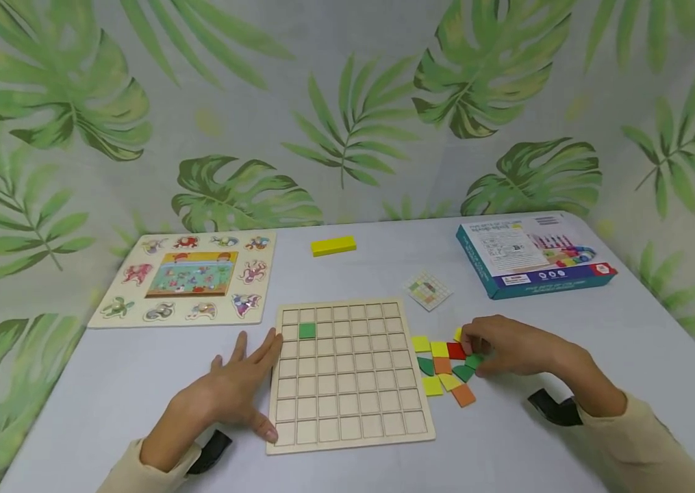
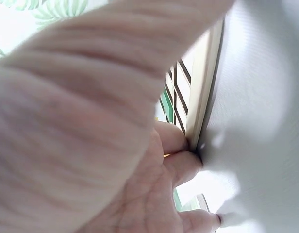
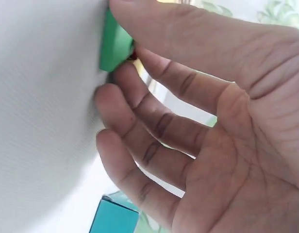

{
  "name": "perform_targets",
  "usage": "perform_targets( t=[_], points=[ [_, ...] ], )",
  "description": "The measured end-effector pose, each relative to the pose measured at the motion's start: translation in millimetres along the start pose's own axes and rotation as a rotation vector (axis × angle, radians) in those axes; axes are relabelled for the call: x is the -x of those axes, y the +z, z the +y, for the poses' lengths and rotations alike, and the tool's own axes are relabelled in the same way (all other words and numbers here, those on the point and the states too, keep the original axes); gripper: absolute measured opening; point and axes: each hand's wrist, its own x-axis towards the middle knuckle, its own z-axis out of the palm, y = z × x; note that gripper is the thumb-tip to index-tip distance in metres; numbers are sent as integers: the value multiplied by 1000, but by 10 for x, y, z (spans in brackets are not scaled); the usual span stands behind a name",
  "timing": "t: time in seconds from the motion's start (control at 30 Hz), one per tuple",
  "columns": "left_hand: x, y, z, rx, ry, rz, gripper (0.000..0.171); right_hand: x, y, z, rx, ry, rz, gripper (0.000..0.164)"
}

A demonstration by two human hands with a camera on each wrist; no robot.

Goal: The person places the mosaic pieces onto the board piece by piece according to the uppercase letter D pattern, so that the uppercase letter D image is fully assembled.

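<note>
A wooden grid board lies on the white table, with one green square tile set in an upper-left cell. Along the board's left edge rests my left hand, fingers spread, the thumb near the lower-left corner. In the left wrist view, fingertips touch the board's side rim. My right hand is at the loose tiles right of the board, thumb and fingers curled around a green tile at the tabletop. Beside it lie a red tile and several yellow, orange and green ones.
A small pattern card lies beyond the tiles. At the back right is a flat toy box, and a yellow block sits at the back middle. A sea-animal puzzle board occupies the back left, near the leaf-print backdrop.
</note>
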Motion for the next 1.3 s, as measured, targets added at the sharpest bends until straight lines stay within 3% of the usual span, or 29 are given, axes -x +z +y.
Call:
perform_targets(
  t=[0.17,0.6,0.87,1.3],
  points=[
    [3,16,38,8,8,-6,148,38,5,1,-2,25,-3,30],
    [17,-25,82,-22,8,2,148,36,-122,-58,88,-60,60,24],
    [21,5,57,-2,4,17,148,-142,-178,-312,80,-127,85,21],
    [-5,-3,3,-2,-1,6,149,-593,-112,-573,80,-316,112,15]
  ],
)
